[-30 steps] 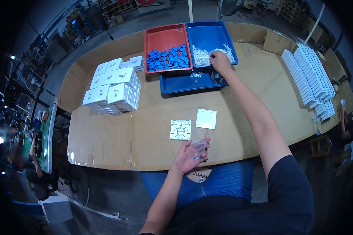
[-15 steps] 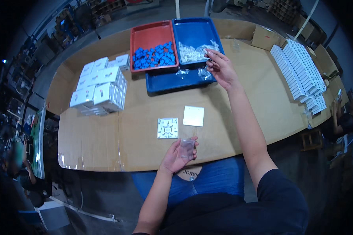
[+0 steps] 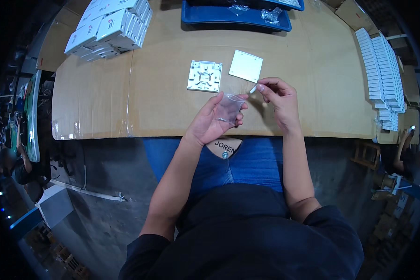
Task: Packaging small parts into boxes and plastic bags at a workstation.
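My left hand is closed round a small clear plastic bag, held over the table's near edge. Something small and thin shows at the bottom of the bag. Just right of it, my right hand pinches a small white plastic piece between thumb and fingertips, close to the bag's mouth but apart from it. Beyond the hands lies an open white square tray-like part with moulded clips and a round centre. To its right is a flat white square cover with small corner holes.
Stacked white boxes stand at the far left of the cardboard-covered table. A blue tray with clear bags sits at the back. Rows of white parts are piled at the right. Other people work at both sides.
My right hand has come back from the blue tray of white pieces to beside the bag, holding one piece. The view has tilted downward, and my left hand still holds the bag.
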Demonstrator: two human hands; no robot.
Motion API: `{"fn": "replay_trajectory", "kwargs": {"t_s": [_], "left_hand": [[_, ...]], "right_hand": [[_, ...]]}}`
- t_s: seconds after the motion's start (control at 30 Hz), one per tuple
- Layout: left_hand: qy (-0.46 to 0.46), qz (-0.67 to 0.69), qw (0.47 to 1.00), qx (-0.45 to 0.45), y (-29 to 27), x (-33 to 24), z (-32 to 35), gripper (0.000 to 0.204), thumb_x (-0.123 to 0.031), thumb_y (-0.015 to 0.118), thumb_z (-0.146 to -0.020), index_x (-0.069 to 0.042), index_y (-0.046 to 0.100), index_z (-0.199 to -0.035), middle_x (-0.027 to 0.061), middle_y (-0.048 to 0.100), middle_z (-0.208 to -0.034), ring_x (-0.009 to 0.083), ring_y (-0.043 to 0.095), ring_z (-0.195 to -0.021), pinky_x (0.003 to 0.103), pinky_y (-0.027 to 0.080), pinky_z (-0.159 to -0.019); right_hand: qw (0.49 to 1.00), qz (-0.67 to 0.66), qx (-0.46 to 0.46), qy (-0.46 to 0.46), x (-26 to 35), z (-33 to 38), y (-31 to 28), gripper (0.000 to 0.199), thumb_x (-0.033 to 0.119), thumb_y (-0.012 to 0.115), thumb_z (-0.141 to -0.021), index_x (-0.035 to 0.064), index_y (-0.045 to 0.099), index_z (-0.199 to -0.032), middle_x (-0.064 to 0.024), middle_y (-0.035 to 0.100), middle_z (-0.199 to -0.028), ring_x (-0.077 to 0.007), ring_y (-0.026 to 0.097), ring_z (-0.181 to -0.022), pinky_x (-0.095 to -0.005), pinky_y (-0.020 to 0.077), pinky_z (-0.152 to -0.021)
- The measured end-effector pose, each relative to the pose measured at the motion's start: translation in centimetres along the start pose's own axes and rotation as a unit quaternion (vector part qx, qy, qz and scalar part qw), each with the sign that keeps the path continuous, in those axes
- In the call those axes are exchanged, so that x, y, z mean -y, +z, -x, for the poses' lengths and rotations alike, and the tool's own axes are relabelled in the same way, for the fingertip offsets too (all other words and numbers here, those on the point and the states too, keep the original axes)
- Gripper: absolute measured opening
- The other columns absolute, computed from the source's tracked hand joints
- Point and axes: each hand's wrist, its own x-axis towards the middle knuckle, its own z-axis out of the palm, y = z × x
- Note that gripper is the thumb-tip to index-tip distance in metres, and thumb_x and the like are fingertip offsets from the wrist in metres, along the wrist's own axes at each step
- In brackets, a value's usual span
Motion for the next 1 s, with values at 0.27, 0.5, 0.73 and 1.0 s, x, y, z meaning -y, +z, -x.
{"fn": "replay_trajectory", "kwargs": {"t_s": [0.27,0.5,0.73,1.0], "left_hand": [[-0.007,-0.021,0.999,-0.024,-0.3,0.7,0.1,0.063,-0.051,0.04,-0.112,0.0,0.05,-0.148,0.0143,0.067,-0.122,0.0231,0.065,-0.096,0.039,0.053,-0.09],[-0.007,-0.018,1.0,-0.004,-0.4,0.6,0.2,0.058,-0.052,0.041,-0.112,-0.005,0.056,-0.142,0.0136,0.068,-0.123,0.0224,0.065,-0.094,0.037,0.053,-0.088],[0.007,-0.024,1.0,0.005,-0.8,0.6,0.2,0.051,-0.046,0.04,-0.114,-0.006,0.055,-0.141,0.0159,0.066,-0.124,0.0233,0.065,-0.095,0.038,0.054,-0.089],[0.02,-0.043,0.999,-0.004,-1.0,1.0,0.7,0.046,-0.044,0.043,-0.114,-0.009,0.054,-0.142,0.0167,0.066,-0.123,0.0233,0.065,-0.095,0.039,0.054,-0.089]], "right_hand": [[0.995,0.052,0.081,-0.03,0.9,0.9,1.1,0.016,0.005,0.075,-0.097,-0.0017,0.075,-0.111,-0.0031,0.075,-0.096,-0.0068,0.069,-0.089,-0.0215,0.053,-0.079],[0.965,0.167,0.2,0.021,3.2,-0.7,1.8,0.012,0.003,0.073,-0.096,-0.0006,0.076,-0.108,-0.003,0.073,-0.092,-0.0067,0.067,-0.083,-0.0227,0.0516,-0.076],[0.92,0.248,0.3,-0.037,3.8,-3.0,2.4,0.008,0.002,0.076,-0.09,0.002,0.078,-0.097,-0.0033,0.071,-0.101,-0.0082,0.062,-0.086,-0.0269,0.05,-0.08],[0.894,0.194,0.398,0.074,3.1,-3.6,2.7,0.011,0.001,0.068,-0.095,-0.0029,0.078,-0.1,-0.0062,0.072,-0.115,-0.012,0.064,-0.096,-0.031,0.0539,-0.088]]}}
